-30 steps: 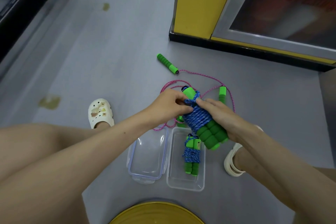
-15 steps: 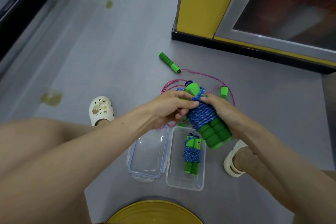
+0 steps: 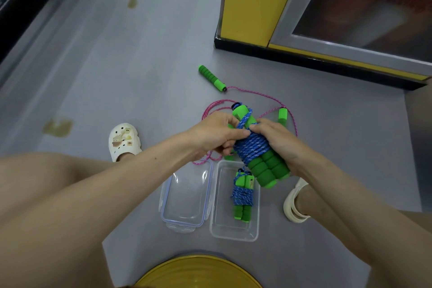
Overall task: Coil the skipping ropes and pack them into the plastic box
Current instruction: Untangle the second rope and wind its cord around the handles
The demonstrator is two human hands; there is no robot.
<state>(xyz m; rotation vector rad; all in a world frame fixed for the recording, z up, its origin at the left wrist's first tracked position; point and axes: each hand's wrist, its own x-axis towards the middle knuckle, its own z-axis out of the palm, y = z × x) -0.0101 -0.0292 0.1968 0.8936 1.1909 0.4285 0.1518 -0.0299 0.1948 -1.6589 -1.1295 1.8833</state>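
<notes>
Three skipping ropes: one blue bundle (image 3: 253, 147) mid-frame, another blue bundle (image 3: 242, 195) below it, one loose pink rope (image 3: 211, 77) above. One plastic box (image 3: 233, 229), one lid (image 3: 187, 194), two white clogs (image 3: 125, 140).

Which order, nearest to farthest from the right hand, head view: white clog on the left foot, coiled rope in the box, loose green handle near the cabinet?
1. The coiled rope in the box, just below the right hand, nearer the person.
2. The loose green handle, farther out, up and left.
3. The white clog, far left.
</notes>
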